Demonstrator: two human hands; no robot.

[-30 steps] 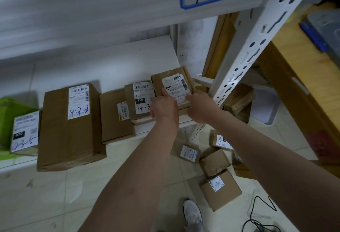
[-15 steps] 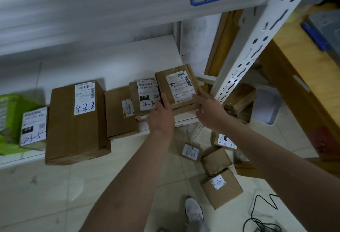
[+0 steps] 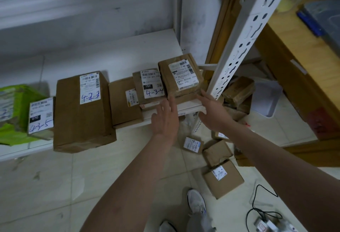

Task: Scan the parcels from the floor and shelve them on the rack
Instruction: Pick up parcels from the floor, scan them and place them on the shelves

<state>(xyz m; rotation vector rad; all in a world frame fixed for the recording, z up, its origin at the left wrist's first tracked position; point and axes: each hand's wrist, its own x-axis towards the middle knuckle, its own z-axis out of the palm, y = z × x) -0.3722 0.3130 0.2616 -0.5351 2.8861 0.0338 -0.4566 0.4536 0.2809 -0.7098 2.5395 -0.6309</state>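
Labelled parcel (image 3: 181, 75) sits at the right end of the lower shelf (image 3: 128, 53), label up, stacked on a flatter carton (image 3: 185, 98). It is just beside the rack upright (image 3: 239, 56) and touches the parcel marked 4-3-4 (image 3: 150, 84) on its left. Its long axis runs front to back, skewed a little.

Both hands are on its near side, level with the shelf edge.
- Left hand (image 3: 165, 115): fingers straight and spread, tips at the near-left corner. Contact cannot be told. Holds nothing.
- Right hand (image 3: 211, 110): flat and open, fingertips (image 3: 200, 93) at the near-right corner, touching or barely off. Holds nothing.

Judgement: this parcel is shelved and released.

Floor parcels (image 3: 223, 178) lie below and to the right of the hands, between the shoe (image 3: 196, 202) and the upright's foot. They are nearer the right hand. The next pick looks like a downward reach on that side.

A corded device (image 3: 270, 226) lies at the lower right, too blurred to identify.
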